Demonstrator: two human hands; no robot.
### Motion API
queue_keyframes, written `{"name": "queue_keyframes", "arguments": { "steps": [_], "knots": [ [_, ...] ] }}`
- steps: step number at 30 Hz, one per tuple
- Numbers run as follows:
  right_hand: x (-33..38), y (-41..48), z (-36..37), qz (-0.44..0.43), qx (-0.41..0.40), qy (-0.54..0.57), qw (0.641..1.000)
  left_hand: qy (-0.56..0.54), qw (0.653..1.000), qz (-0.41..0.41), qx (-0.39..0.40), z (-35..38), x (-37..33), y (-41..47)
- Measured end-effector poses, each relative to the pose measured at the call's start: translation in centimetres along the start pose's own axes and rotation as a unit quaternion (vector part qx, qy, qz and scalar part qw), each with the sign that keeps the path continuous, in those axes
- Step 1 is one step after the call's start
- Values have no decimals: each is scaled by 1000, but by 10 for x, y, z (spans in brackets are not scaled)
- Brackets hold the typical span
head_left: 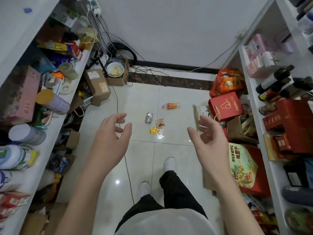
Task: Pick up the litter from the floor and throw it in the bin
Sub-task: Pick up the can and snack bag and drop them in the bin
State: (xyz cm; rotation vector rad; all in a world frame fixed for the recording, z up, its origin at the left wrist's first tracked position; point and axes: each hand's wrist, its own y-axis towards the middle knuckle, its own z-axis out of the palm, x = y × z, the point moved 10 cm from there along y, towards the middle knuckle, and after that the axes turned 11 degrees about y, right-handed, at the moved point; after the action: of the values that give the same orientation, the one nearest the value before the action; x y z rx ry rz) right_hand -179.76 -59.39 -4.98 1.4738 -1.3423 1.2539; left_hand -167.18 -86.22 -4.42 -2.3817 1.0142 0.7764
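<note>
Head view: fingers [118,116] of left hand [110,134] and right hand [209,138] hang loosely spread, holding nothing. Beyond them, can [149,117], bottle [171,106], brown wrapper [160,123] and gold wrapper [153,130] lie clustered on the floor [140,94]. A hasty grab could roll the can away or snag the nearby cable [117,102].
</note>
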Motion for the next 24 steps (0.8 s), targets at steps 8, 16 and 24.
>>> {"name": "queue_keyframes", "arguments": {
  "steps": [8, 16, 24],
  "knots": [
    [-10, 126, 5, 13, 27, 0, 1000, 31, 999, -12, 15, 49, -59, 99],
    [-55, 233, 30, 48, 48, -17, 998, 42, 997, -49, 32, 98, -67, 180],
    [-134, 294, 89, 78, 64, -33, 994, 55, 996, -65, 37, 148, -20, 264]
  ]
}}
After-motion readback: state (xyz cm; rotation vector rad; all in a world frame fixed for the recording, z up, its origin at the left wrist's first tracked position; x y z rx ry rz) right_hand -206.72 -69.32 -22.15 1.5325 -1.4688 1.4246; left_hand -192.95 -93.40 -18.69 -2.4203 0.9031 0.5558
